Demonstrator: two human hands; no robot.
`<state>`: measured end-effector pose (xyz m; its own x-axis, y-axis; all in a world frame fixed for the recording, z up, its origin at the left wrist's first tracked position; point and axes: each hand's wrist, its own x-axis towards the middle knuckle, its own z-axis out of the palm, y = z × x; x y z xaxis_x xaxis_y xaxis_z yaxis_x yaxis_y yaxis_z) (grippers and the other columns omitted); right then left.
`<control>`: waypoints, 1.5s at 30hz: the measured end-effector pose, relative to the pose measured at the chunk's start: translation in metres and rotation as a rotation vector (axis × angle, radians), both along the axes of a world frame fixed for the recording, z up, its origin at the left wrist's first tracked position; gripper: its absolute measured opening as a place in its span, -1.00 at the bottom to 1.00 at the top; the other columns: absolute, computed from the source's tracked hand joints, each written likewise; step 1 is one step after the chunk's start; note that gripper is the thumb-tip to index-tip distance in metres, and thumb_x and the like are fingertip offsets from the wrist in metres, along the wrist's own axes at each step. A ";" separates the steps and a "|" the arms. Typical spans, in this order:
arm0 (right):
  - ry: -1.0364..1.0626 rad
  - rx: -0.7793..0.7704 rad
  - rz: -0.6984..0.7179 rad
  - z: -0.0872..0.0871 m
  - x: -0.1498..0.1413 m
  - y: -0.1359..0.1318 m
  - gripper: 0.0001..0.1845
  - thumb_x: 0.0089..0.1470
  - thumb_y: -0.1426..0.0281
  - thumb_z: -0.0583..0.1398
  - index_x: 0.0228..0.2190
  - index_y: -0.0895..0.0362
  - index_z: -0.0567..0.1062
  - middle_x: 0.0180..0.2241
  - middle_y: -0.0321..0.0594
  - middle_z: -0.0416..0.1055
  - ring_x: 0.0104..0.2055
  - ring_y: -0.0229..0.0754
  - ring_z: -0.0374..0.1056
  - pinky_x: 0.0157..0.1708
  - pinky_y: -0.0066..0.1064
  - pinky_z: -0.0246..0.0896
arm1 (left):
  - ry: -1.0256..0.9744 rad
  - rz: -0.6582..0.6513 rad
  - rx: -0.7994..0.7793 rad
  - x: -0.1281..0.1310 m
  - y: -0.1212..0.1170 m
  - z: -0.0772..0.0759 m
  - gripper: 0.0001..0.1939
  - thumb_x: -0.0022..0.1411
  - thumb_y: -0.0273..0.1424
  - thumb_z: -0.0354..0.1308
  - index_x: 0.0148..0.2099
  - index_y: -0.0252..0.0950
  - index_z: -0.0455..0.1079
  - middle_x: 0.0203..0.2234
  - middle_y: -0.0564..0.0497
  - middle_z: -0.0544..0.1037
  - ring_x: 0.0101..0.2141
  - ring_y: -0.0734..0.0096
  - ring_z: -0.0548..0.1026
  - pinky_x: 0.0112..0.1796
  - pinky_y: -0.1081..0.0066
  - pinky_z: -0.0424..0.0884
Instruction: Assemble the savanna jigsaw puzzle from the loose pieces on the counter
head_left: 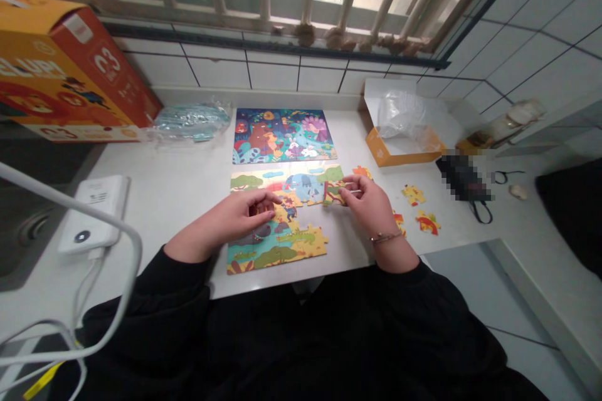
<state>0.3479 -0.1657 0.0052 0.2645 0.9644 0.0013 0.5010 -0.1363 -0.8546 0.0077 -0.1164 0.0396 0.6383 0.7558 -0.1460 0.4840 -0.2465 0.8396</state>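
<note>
My right hand pinches a green and yellow jigsaw piece at the right end of a partly joined jungle puzzle. My left hand rests curled over that puzzle's middle, its fingertips beside a piece showing a small figure. Whether it grips that piece is hidden. A finished animal puzzle lies farther back. Several loose pieces lie to the right of my right hand, including a yellow one and a red and yellow one.
A large orange puzzle box stands at the back left beside a crumpled plastic bag. An open orange-and-white box holds clear plastic. A white power bank with a cable lies left. A pixelated dark object lies right.
</note>
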 end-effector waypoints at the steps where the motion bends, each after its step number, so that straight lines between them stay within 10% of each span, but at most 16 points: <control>1: -0.046 -0.005 -0.008 -0.001 0.009 0.008 -0.69 0.25 0.26 0.35 0.00 0.07 0.60 -0.20 -0.17 0.69 -0.26 -0.09 0.64 -0.20 -0.22 0.57 | 0.003 -0.008 0.000 0.001 0.000 0.001 -0.59 0.44 -0.07 0.26 0.15 -0.23 0.58 -0.40 0.05 0.58 -0.40 0.34 0.52 -0.34 0.38 0.39; 15: -0.154 -0.027 0.046 -0.001 0.024 0.017 -0.61 0.26 0.23 0.28 0.05 0.11 0.63 -0.29 -0.22 0.64 -0.36 -0.16 0.49 -0.30 -0.30 0.40 | 0.017 -0.022 -0.015 0.002 0.002 0.002 -0.63 0.39 -0.07 0.27 0.04 -0.23 0.59 -0.38 0.03 0.63 -0.38 0.32 0.55 -0.32 0.37 0.41; 25: -0.196 -0.038 0.527 0.027 0.032 0.031 -0.69 0.40 0.32 0.19 -0.02 0.05 0.72 -0.08 -0.13 0.68 -0.17 -0.10 0.60 -0.16 -0.26 0.52 | 0.034 -0.026 -0.020 0.003 0.000 0.006 -0.63 0.42 -0.06 0.24 0.03 -0.23 0.59 -0.41 0.05 0.60 -0.41 0.33 0.52 -0.34 0.37 0.38; 39: -0.502 0.281 0.335 0.003 0.031 0.046 -0.83 0.34 0.38 0.29 -0.05 0.09 0.61 -0.01 -0.02 0.58 0.01 0.05 0.52 0.05 -0.06 0.49 | 0.065 -0.062 -0.025 -0.001 0.002 -0.001 -0.59 0.46 -0.02 0.21 0.06 -0.24 0.57 -0.38 0.03 0.62 -0.39 0.33 0.54 -0.33 0.38 0.39; 45: -0.743 0.123 0.279 0.002 0.019 0.017 -0.54 0.24 0.13 0.45 0.01 0.12 0.52 -0.03 0.08 0.54 0.02 0.21 0.48 0.06 0.02 0.44 | 0.068 -0.064 -0.035 -0.001 0.003 -0.002 -0.61 0.45 -0.04 0.22 0.06 -0.23 0.58 -0.38 0.03 0.64 -0.39 0.32 0.56 -0.32 0.37 0.41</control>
<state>0.3672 -0.1489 0.0068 -0.0976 0.9764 0.1928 0.9466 0.1509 -0.2850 0.0071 -0.1136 0.0378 0.6726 0.7078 -0.2159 0.5241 -0.2497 0.8142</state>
